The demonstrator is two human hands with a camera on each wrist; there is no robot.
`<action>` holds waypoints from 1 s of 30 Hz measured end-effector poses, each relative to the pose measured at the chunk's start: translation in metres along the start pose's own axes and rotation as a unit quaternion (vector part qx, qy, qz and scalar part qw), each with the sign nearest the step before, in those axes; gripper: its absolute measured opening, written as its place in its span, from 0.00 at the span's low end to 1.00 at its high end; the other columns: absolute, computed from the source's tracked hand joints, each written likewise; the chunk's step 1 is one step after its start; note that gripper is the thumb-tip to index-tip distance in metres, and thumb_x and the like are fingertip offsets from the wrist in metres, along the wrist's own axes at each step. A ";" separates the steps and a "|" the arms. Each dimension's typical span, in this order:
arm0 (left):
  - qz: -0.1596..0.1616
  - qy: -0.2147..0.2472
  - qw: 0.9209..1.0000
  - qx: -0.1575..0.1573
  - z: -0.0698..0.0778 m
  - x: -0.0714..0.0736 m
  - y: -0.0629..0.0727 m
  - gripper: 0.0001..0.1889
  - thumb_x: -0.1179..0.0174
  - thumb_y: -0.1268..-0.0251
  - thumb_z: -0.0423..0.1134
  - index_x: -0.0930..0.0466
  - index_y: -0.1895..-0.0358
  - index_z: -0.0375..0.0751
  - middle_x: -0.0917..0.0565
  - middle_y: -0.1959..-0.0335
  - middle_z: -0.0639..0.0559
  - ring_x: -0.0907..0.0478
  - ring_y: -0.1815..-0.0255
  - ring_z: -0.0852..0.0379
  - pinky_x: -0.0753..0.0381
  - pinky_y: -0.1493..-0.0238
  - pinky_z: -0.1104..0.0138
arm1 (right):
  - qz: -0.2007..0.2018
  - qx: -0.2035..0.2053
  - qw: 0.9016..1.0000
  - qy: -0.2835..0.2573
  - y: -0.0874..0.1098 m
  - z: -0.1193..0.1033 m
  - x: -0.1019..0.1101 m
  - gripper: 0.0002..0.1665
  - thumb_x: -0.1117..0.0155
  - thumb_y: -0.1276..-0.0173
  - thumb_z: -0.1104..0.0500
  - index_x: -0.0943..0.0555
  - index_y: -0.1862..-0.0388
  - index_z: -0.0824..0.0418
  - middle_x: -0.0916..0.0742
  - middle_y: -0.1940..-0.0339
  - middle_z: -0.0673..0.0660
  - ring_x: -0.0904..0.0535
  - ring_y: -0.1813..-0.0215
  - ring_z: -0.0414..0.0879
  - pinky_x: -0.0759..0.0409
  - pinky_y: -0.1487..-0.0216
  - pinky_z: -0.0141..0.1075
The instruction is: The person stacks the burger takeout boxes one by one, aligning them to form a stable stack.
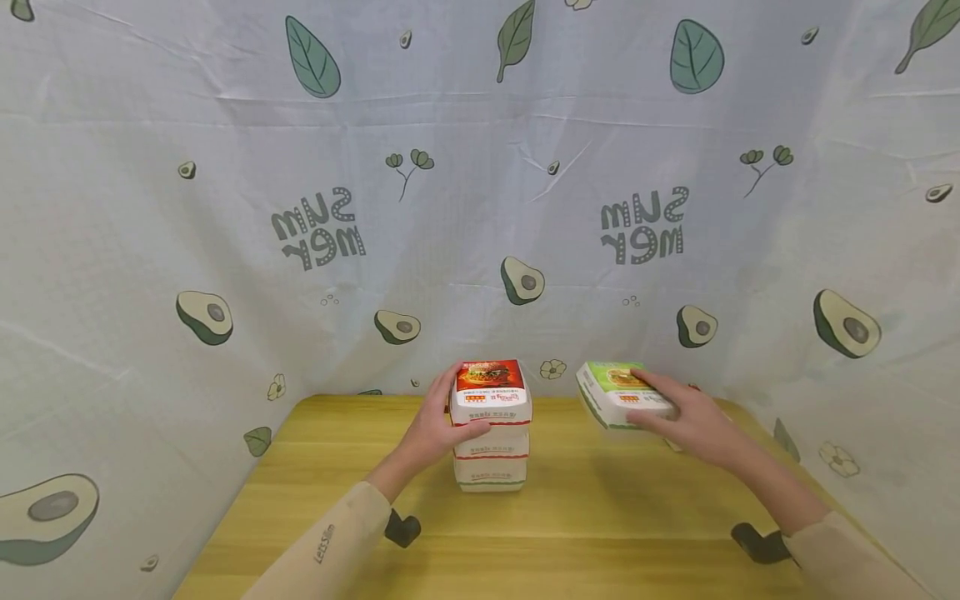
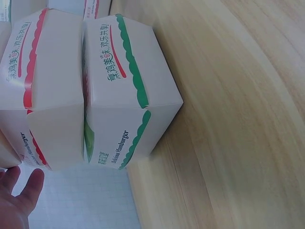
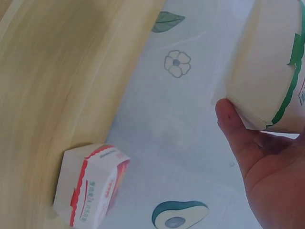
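Note:
Hamburger cartons stand in a stack at the middle of the table. On top is a red-lidded hamburger box [image 1: 489, 392], which my left hand [image 1: 435, 421] grips at its left side, thumb across the front. Beneath it come a red-trimmed box [image 2: 55, 62] and, at the bottom, a green-trimmed box [image 2: 128, 86]. To the right, my right hand [image 1: 693, 421] holds a green-lidded hamburger box [image 1: 618, 392] above the table, tilted. In the right wrist view, the thumb lies on the white side of this box [image 3: 267, 67].
Another red-trimmed box [image 3: 90, 186] rests near the table's edge, mostly hidden behind my right hand in the head view. The wooden table [image 1: 570, 550] meets a pale curtain [image 1: 465, 208] printed with avocados and leaves at the back and sides.

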State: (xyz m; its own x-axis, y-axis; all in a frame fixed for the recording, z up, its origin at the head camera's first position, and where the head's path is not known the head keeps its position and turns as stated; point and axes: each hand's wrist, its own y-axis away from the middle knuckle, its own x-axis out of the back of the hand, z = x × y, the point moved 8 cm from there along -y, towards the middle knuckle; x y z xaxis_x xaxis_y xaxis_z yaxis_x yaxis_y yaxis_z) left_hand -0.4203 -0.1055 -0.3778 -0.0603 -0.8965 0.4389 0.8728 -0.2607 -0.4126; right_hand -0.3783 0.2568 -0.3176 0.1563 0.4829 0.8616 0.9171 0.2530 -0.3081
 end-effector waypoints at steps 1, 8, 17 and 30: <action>0.000 0.000 1.000 0.001 0.000 0.000 0.000 0.53 0.26 0.46 0.59 0.52 0.21 0.71 0.37 0.28 0.56 0.30 0.34 0.53 0.25 0.35 0.49 | -0.002 -0.002 1.000 0.004 -0.001 -0.002 0.000 0.48 0.36 0.32 0.35 0.40 0.19 0.49 0.26 0.30 0.68 0.25 0.50 0.58 0.30 0.61 0.39; 0.001 0.002 1.000 0.005 0.000 0.000 0.001 0.54 0.26 0.47 0.60 0.52 0.20 0.68 0.37 0.28 0.57 0.30 0.34 0.52 0.25 0.36 0.48 | 0.003 -0.004 1.000 0.028 -0.006 -0.015 0.000 0.50 0.36 0.34 0.31 0.39 0.19 0.47 0.25 0.31 0.67 0.25 0.45 0.59 0.28 0.57 0.43; 0.000 -0.001 1.000 0.002 -0.001 0.001 0.001 0.56 0.26 0.47 0.61 0.52 0.19 0.59 0.37 0.29 0.56 0.30 0.34 0.52 0.26 0.36 0.47 | 0.018 0.014 1.000 0.015 -0.014 -0.025 -0.001 0.48 0.36 0.35 0.30 0.39 0.20 0.43 0.25 0.29 0.66 0.24 0.42 0.59 0.28 0.53 0.45; 0.002 -0.008 1.000 -0.005 0.000 0.000 0.000 0.55 0.26 0.47 0.61 0.52 0.19 0.59 0.36 0.29 0.53 0.30 0.34 0.51 0.27 0.35 0.47 | 0.027 0.019 0.999 0.012 -0.021 -0.045 -0.001 0.49 0.37 0.36 0.28 0.37 0.21 0.44 0.23 0.31 0.63 0.24 0.43 0.56 0.28 0.52 0.45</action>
State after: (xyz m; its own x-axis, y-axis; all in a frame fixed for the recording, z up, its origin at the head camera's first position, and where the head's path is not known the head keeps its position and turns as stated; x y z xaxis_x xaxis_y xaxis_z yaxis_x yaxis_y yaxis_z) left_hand -0.4198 -0.1051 -0.3778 -0.0498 -0.8916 0.4500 0.8685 -0.2611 -0.4213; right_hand -0.3816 0.2133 -0.2941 0.2144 0.4765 0.8526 0.8924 0.2592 -0.3693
